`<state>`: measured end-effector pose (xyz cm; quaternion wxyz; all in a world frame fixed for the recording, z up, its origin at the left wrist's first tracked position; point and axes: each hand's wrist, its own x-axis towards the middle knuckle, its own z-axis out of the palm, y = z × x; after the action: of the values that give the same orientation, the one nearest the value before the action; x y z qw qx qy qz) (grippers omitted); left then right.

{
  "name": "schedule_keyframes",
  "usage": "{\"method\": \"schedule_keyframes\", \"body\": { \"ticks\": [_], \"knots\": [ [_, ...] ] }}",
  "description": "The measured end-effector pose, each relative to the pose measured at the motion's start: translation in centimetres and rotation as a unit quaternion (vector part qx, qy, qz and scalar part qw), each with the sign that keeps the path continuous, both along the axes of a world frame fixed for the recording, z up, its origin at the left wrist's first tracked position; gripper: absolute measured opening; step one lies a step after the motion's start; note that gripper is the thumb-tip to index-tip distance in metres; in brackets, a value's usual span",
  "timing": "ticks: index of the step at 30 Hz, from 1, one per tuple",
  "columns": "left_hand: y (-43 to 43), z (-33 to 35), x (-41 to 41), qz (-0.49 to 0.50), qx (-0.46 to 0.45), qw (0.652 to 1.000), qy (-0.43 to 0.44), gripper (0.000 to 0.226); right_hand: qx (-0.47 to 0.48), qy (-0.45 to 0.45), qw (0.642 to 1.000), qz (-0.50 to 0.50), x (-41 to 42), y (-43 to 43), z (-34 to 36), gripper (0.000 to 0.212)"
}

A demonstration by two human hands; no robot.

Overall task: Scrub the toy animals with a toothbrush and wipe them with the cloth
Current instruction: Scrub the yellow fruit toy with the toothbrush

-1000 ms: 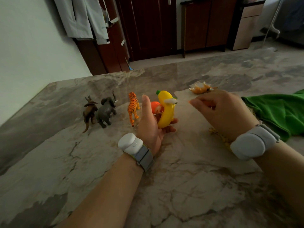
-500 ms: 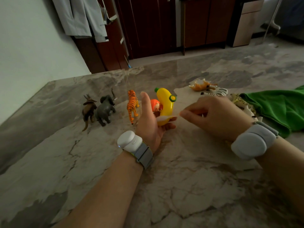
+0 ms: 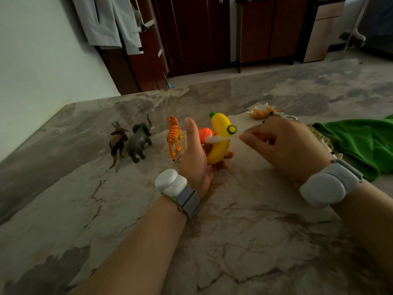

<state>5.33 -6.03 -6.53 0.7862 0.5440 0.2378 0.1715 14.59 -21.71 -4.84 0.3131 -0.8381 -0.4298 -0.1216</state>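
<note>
My left hand [image 3: 197, 158] holds a yellow banana-shaped toy [image 3: 220, 141] with an orange part [image 3: 204, 134] upright over the marble table, thumb raised. My right hand [image 3: 285, 145] pinches a toothbrush [image 3: 221, 138] whose blurred white head lies across the banana toy's middle. A tiger [image 3: 174, 137], a grey elephant [image 3: 139, 139] and a brown horned animal [image 3: 117, 141] stand in a row to the left. An orange animal [image 3: 262, 111] lies on its side behind my right hand, with a zebra [image 3: 287, 117] and a spotted animal [image 3: 319, 135] partly hidden. The green cloth [image 3: 359, 141] lies at the right.
The marble table [image 3: 212, 241] reaches a far edge at the left back, with a white wall beyond. Dark wooden cabinets [image 3: 202, 35] and hanging pale clothes [image 3: 110, 22] stand behind the table. Both wrists wear grey bands.
The toothbrush head has moved up from the banana toy's lower part to its middle. My right hand shifted slightly right and up; my left hand keeps the toy in place.
</note>
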Motion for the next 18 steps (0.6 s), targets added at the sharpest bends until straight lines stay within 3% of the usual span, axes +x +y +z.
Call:
{"method": "schedule_keyframes", "body": {
  "ticks": [3, 8, 14, 18],
  "knots": [
    [0.02, -0.1, 0.07, -0.027, 0.02, 0.999, -0.018, 0.104, 0.053, -0.029, 0.998, -0.021, 0.12, -0.03, -0.03, 0.031],
    [0.14, -0.32, 0.17, -0.035, 0.019, 0.999, -0.016, 0.097, -0.019, 0.001, 1.0, 0.015, -0.14, 0.03, 0.14, 0.032],
    [0.07, -0.48, 0.34, -0.039, 0.056, 0.997, -0.026, 0.092, 0.076, -0.017, 0.996, -0.038, -0.27, 0.03, 0.24, 0.026],
    [0.17, -0.85, 0.21, -0.043, 0.075, 0.996, -0.023, 0.09, 0.039, -0.001, 0.999, -0.005, -0.52, -0.07, 0.43, 0.033]
  ]
}}
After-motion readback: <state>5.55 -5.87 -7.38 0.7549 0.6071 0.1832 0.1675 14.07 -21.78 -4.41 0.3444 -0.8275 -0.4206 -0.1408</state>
